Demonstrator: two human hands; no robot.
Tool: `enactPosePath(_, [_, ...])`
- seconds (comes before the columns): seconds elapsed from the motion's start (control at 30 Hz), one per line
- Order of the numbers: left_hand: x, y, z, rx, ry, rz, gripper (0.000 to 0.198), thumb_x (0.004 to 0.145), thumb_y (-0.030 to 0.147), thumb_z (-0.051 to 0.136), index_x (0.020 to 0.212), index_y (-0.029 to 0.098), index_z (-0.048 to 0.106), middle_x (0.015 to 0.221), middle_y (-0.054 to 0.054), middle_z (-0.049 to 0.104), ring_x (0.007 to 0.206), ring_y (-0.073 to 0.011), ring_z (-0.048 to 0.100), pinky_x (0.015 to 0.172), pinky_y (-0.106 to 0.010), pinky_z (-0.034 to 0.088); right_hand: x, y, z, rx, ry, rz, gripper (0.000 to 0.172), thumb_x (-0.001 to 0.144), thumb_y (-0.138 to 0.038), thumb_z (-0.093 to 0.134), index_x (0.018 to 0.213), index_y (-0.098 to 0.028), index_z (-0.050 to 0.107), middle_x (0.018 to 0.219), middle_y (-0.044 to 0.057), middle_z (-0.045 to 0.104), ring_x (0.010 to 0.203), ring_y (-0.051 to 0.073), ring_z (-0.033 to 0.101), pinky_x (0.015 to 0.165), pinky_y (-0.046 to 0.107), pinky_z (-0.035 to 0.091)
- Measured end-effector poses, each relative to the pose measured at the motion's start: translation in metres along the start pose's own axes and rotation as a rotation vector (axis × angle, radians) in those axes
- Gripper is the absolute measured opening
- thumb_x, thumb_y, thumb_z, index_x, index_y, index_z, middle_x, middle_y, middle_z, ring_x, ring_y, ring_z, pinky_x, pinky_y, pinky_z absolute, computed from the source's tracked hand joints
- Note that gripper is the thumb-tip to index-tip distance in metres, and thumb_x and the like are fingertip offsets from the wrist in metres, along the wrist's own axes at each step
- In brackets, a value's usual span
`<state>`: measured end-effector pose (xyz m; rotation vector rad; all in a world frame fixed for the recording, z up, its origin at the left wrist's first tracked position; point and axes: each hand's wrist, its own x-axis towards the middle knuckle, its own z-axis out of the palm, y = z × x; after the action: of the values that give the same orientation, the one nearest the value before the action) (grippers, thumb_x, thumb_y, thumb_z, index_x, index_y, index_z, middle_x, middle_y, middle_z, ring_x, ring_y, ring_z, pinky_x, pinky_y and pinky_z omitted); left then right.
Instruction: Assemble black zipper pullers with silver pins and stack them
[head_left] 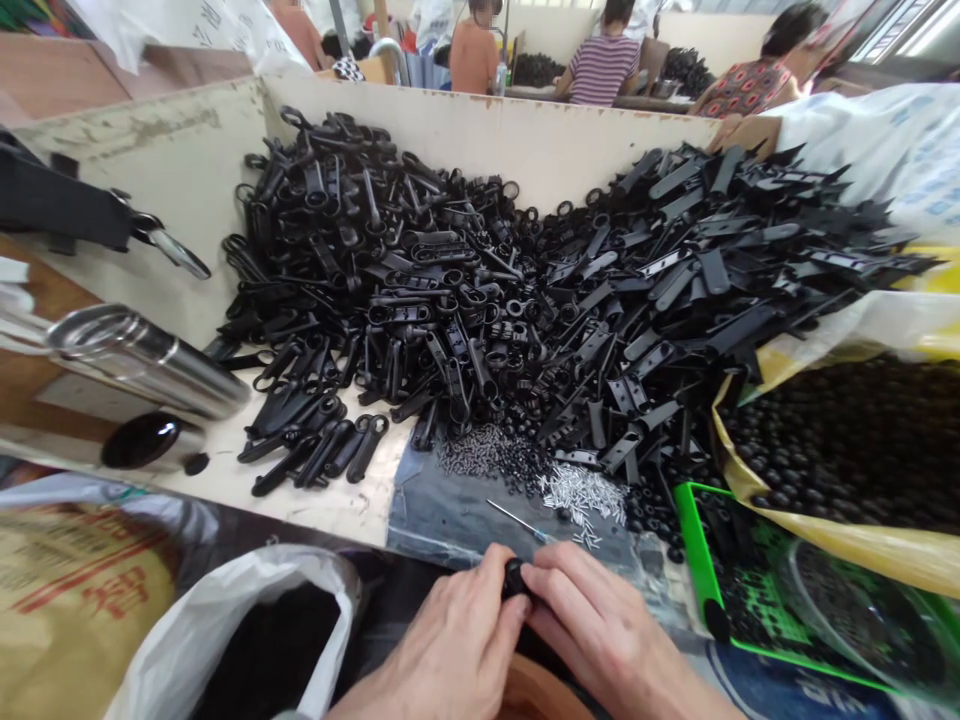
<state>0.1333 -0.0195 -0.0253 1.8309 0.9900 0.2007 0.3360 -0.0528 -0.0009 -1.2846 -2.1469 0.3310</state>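
Between the fingertips of my left hand (457, 620) and my right hand (592, 615) sits a small black plastic part (514, 578), mostly covered by the fingers. Both hands are closed on it, close to the table's front edge. Just beyond them a thin metal screwdriver (516, 520) lies on a dark mat (435, 510). Silver pins (581, 495) are heaped on the mat, beside small dark grey pieces (480, 450) and little black rings (656, 510).
Black plastic handles (337, 200) and flat black pieces (705, 260) pile up behind. Left stands a steel cylinder (165, 360) near a white sack (322, 590). Right are a green tray (697, 550) and a yellow-edged bag (739, 480) of black balls. Several people sit beyond.
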Motion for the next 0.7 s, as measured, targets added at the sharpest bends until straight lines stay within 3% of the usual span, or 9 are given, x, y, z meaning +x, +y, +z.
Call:
enactPosePath(0.13, [0.0, -0.001, 0.004, 0.084, -0.012, 0.066, 0.057, 0.106, 0.049, 0.023, 0.149, 0.021, 0.047, 0.123, -0.019, 0.074, 0.108, -0.0354, 0.071, 0.094, -0.049, 0.056, -0.004, -0.004, -0.003, -0.035, -0.052, -0.004, 0.018, 0.106, -0.01, 0.042, 0.107, -0.014, 0.059, 0.088, 0.008, 0.066, 0.077, 0.02, 0.065, 0.066, 0.029, 0.057])
enactPosePath(0.37, [-0.009, -0.007, 0.011, 0.098, -0.035, 0.003, 0.065, 0.106, 0.051, 0.021, 0.155, 0.013, 0.04, 0.136, -0.024, 0.067, 0.123, -0.036, 0.065, 0.106, -0.053, 0.05, -0.011, -0.007, -0.001, -0.038, -0.077, -0.026, 0.021, 0.107, -0.011, 0.04, 0.104, -0.014, 0.06, 0.083, 0.006, 0.064, 0.07, 0.019, 0.063, 0.06, 0.027, 0.054])
enactPosePath(0.57, [-0.011, 0.001, 0.001, -0.102, -0.065, -0.081, 0.051, 0.105, 0.051, 0.037, 0.147, 0.026, 0.051, 0.141, -0.012, 0.067, 0.128, -0.0296, 0.062, 0.111, -0.044, 0.048, -0.011, -0.007, 0.005, 0.011, -0.04, -0.013, 0.019, 0.107, -0.015, 0.041, 0.108, -0.016, 0.06, 0.086, 0.007, 0.065, 0.073, 0.019, 0.064, 0.062, 0.026, 0.055])
enactPosePath(0.7, [-0.007, 0.004, -0.007, -0.206, -0.024, -0.163, 0.052, 0.1, 0.052, 0.05, 0.146, 0.027, 0.056, 0.141, -0.01, 0.067, 0.13, -0.0307, 0.06, 0.113, -0.041, 0.045, -0.007, -0.006, -0.007, 0.175, -0.076, 0.117, 0.013, 0.104, -0.017, 0.051, 0.112, -0.022, 0.06, 0.094, 0.005, 0.065, 0.082, 0.019, 0.065, 0.07, 0.027, 0.058])
